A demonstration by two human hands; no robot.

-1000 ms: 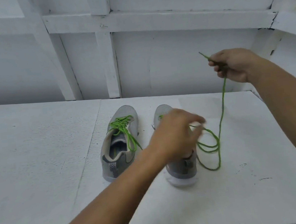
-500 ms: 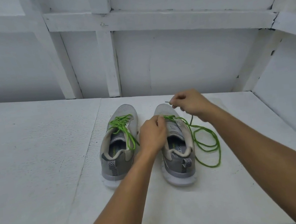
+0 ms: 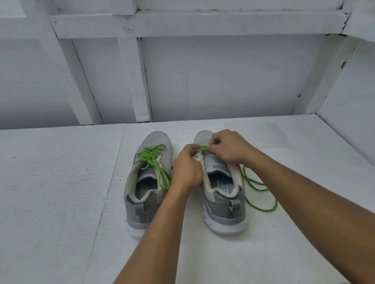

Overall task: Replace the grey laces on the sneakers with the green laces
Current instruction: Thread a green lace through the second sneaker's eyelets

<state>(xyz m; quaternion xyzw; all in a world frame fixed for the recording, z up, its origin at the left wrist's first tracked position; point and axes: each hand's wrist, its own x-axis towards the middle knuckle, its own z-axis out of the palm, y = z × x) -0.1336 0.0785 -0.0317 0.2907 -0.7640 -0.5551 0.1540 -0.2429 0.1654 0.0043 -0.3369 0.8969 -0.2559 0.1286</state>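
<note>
Threading the green lace [image 3: 265,210] into the right shoe's [image 3: 220,185] front eyelets.
That shoe sits on the bench [image 3: 45,196] beside the left shoe [image 3: 149,187], which is already laced green. Your right hand [image 3: 229,147] pinches the lace near the toe; your left hand [image 3: 186,168] grips the eyelet edge. Next, likely: feed the tip through, then draw in the slack lying beside the shoe.

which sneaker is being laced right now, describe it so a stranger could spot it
On the white tabletop two grey sneakers stand side by side. It is the right sneaker, where the left hand and right hand meet near the toe. Unlike the left sneaker, its green lace mostly trails loose beside it.
</note>
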